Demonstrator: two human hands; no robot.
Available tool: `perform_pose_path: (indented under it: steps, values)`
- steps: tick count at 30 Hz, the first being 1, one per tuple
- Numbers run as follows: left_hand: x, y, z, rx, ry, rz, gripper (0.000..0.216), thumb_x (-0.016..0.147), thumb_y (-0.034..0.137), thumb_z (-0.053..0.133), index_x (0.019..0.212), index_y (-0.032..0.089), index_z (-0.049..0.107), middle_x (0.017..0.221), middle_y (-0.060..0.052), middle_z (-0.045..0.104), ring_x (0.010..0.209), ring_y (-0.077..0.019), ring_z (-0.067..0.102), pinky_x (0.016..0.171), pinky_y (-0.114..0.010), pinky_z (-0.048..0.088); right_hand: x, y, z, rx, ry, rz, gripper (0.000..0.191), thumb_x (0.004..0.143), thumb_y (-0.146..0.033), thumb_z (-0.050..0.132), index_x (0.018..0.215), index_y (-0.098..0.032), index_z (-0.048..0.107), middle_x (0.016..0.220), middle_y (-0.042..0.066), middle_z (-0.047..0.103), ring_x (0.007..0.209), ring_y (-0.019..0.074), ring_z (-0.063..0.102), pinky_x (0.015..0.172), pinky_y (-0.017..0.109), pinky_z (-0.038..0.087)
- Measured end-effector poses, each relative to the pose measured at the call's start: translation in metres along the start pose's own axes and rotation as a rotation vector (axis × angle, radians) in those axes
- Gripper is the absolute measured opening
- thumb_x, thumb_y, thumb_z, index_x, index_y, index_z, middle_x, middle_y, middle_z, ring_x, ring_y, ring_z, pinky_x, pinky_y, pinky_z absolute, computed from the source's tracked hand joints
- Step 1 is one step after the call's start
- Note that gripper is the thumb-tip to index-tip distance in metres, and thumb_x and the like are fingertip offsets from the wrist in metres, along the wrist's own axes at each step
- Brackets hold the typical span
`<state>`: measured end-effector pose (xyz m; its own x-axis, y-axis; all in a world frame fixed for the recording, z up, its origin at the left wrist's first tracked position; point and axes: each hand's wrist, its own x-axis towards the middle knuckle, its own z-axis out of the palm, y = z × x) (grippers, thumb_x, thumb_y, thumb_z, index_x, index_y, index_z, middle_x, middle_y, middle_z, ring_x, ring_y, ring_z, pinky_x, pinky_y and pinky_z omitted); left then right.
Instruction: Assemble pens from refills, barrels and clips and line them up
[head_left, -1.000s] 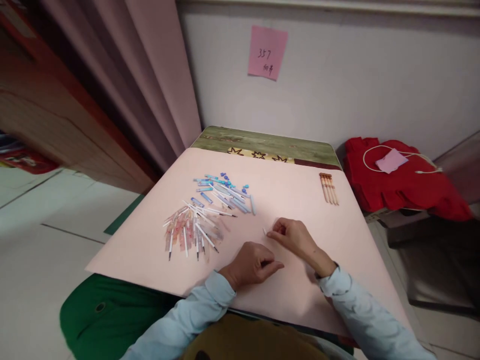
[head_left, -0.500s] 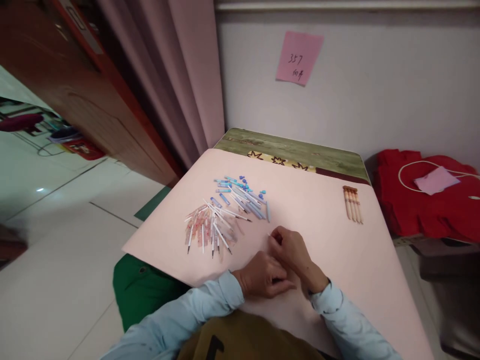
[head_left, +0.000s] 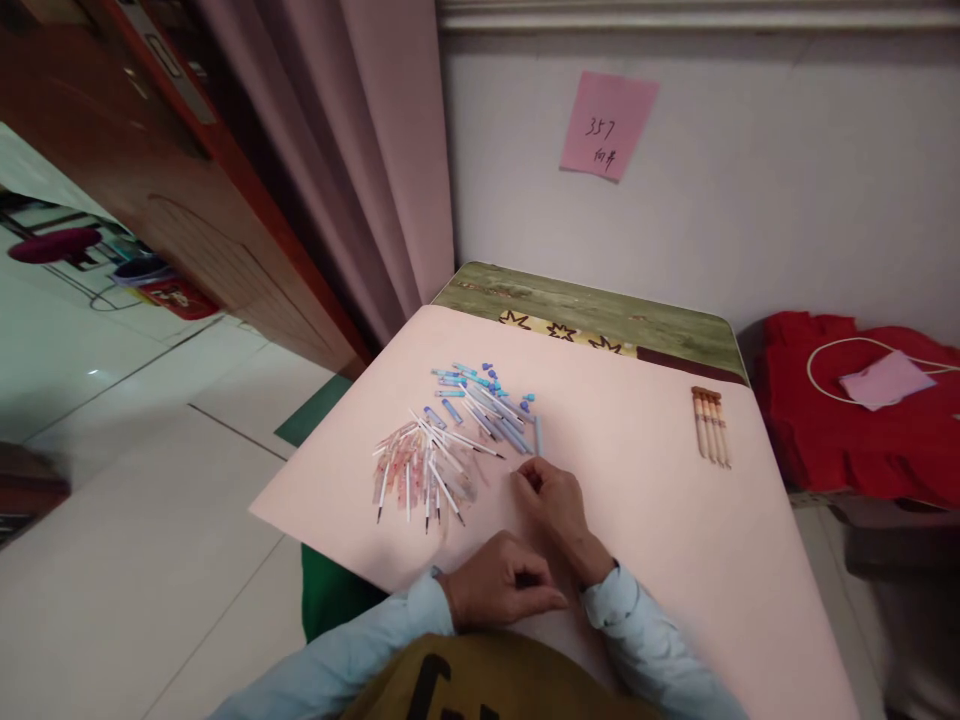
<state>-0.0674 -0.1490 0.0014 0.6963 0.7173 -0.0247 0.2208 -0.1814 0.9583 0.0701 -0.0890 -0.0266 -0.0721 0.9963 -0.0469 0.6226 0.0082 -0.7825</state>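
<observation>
My right hand (head_left: 553, 498) lies on the pink sheet (head_left: 645, 500) with its fingertips pinched together at the near edge of a pile of pen parts. What the fingertips hold, if anything, is too small to make out. The pile has blue barrels and caps (head_left: 484, 398) at the back and white refills with pink pieces (head_left: 420, 470) at the front. My left hand (head_left: 501, 592) rests curled in a loose fist near the sheet's front edge, just behind the right wrist.
Several orange pens (head_left: 709, 426) lie side by side at the sheet's right. The green wooden table (head_left: 592, 305) shows beyond the sheet. A red cloth (head_left: 847, 430) with a white cord lies to the right. A curtain (head_left: 360, 150) hangs at the left, and a pink note (head_left: 607, 125) is on the wall.
My right hand has moved left and forward to the edge of the pile. My left hand drew back towards me. The view swung left.
</observation>
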Motion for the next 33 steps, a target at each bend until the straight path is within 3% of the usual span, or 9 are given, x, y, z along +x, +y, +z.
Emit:
perform_pose_path:
  steps: [2,5,9,16,20,27,33]
  values:
    - [-0.012,0.008,-0.016,-0.049,0.044,-0.101,0.031,0.086,0.037,0.062,0.065,0.015,0.065,0.057,0.000,0.061,0.052,-0.0090,0.051,0.052,-0.022,0.037,-0.001,0.001,0.004,-0.088,0.022,-0.033,0.019,0.087,-0.034,0.056,0.079,-0.022,0.067,0.071,0.000,0.070,0.063,0.0143,0.061,0.060,0.024,0.038]
    - [-0.029,0.014,-0.038,-0.040,0.219,-0.235,0.029,0.087,0.033,0.060,0.066,0.015,0.067,0.057,-0.001,0.063,0.053,-0.0105,0.055,0.053,-0.022,0.039,-0.003,0.003,0.009,-0.192,0.043,-0.117,0.020,0.090,-0.032,0.052,0.081,-0.021,0.066,0.077,0.001,0.071,0.066,0.0146,0.063,0.062,0.024,0.037]
    - [-0.046,0.011,-0.054,0.016,0.400,-0.305,0.033,0.089,0.038,0.057,0.065,0.017,0.067,0.056,-0.002,0.063,0.057,-0.0131,0.059,0.057,-0.023,0.042,-0.003,0.006,0.011,-0.180,0.070,-0.152,0.021,0.092,-0.033,0.050,0.084,-0.021,0.066,0.079,0.001,0.071,0.068,0.0144,0.065,0.063,0.023,0.039]
    - [-0.059,-0.004,-0.069,-0.033,0.735,-0.348,0.035,0.086,0.045,0.060,0.065,0.018,0.067,0.058,-0.001,0.062,0.059,-0.0130,0.056,0.060,-0.023,0.045,-0.003,0.008,0.008,-0.120,0.070,-0.169,0.019,0.092,-0.036,0.054,0.094,-0.023,0.067,0.080,0.000,0.073,0.070,0.0133,0.066,0.065,0.022,0.042]
    - [-0.063,-0.011,-0.087,-0.009,0.834,-0.338,0.037,0.085,0.047,0.062,0.063,0.017,0.065,0.057,0.000,0.061,0.052,-0.0111,0.049,0.053,-0.022,0.040,-0.005,0.006,0.012,-0.199,0.067,-0.165,0.016,0.088,-0.038,0.061,0.093,-0.024,0.066,0.079,-0.002,0.072,0.070,0.0137,0.065,0.064,0.022,0.040]
    - [-0.058,-0.006,-0.128,-0.009,1.030,-0.295,0.033,0.083,0.044,0.064,0.064,0.017,0.065,0.054,0.001,0.057,0.049,-0.0104,0.045,0.049,-0.022,0.038,-0.005,0.009,0.014,-0.234,0.074,-0.187,0.017,0.091,-0.035,0.053,0.086,-0.024,0.066,0.083,0.000,0.073,0.070,0.0141,0.066,0.063,0.023,0.038]
    - [-0.077,-0.030,-0.159,0.054,1.253,-0.311,0.031,0.078,0.044,0.067,0.093,0.016,0.068,0.075,-0.003,0.067,0.061,-0.0136,0.056,0.058,-0.025,0.047,-0.005,0.012,0.011,-0.101,0.098,-0.147,0.024,0.093,-0.038,0.048,0.089,-0.023,0.066,0.077,0.000,0.072,0.066,0.0144,0.065,0.062,0.023,0.040]
